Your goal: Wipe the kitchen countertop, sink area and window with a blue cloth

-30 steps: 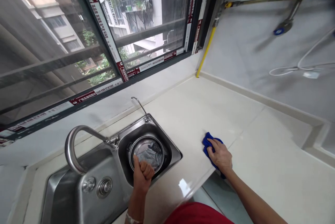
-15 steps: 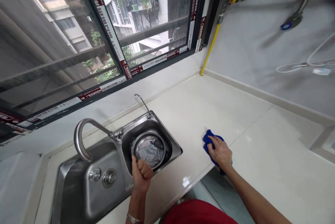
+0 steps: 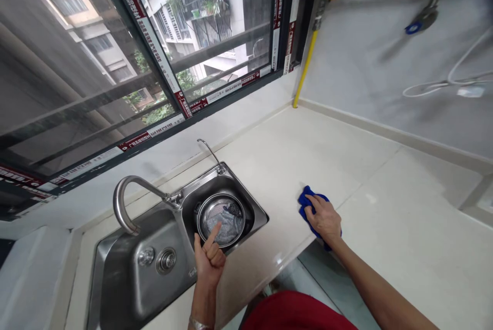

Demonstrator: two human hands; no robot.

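My right hand presses a crumpled blue cloth onto the white countertop near its front edge, fingers bent over it. Part of the cloth drapes past the edge below the wrist. My left hand is raised by the front rim of the sink and holds nothing. Its index finger and thumb stretch out while the other fingers curl in. Behind that fingertip, a round metal pot sits in the smaller sink basin, with a wet grey cloth inside.
A curved metal faucet arches over the larger sink basin. A thin small tap stands behind the pot. The window runs along the back. A yellow pipe rises at the corner, and a white cable hangs on the right wall.
My left hand has gone from a fist to having the index finger extended. My right hand and the blue cloth stay at nearly the same spot. The view has shifted slightly.
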